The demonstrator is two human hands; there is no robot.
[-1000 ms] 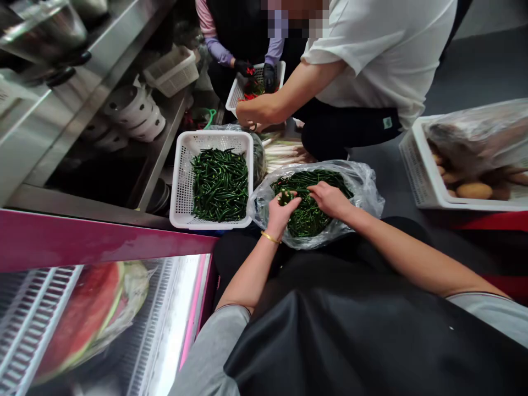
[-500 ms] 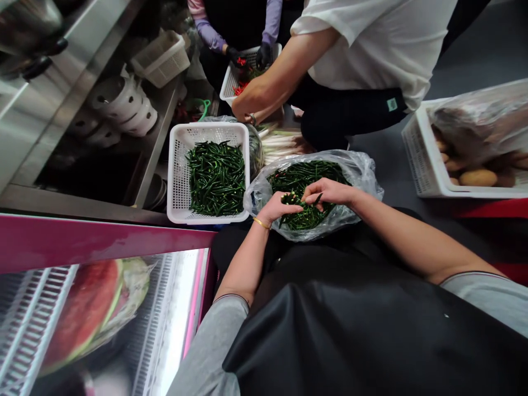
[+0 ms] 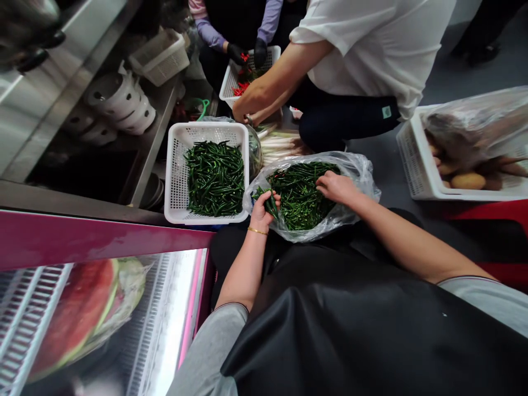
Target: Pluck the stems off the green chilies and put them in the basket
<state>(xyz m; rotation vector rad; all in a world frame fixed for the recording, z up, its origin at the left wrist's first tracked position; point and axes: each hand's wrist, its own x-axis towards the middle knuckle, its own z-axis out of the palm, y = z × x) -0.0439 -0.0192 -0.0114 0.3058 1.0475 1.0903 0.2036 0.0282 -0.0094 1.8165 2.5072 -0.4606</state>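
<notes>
My left hand is closed around a bunch of green chillies, at the left edge of a clear plastic bag. More green chillies and their thin stems fill the open bag. Over the bag's right side is my right hand, its fingers bent together at the pile; whatever is between the fingertips is hidden. Left of the bag stands a white perforated basket holding a heap of green chillies.
Long white-stemmed vegetables lie behind the bag, beside a crouching person in a white shirt. Another person's black-gloved hands work over a basket of red chillies. A potato crate stands right; a glass-topped fridge with watermelon is left.
My hands have moved apart. The left turned upright toward the basket with the chillies in it; the right went right, over the bag, and the single chilli at its fingers no longer shows.
</notes>
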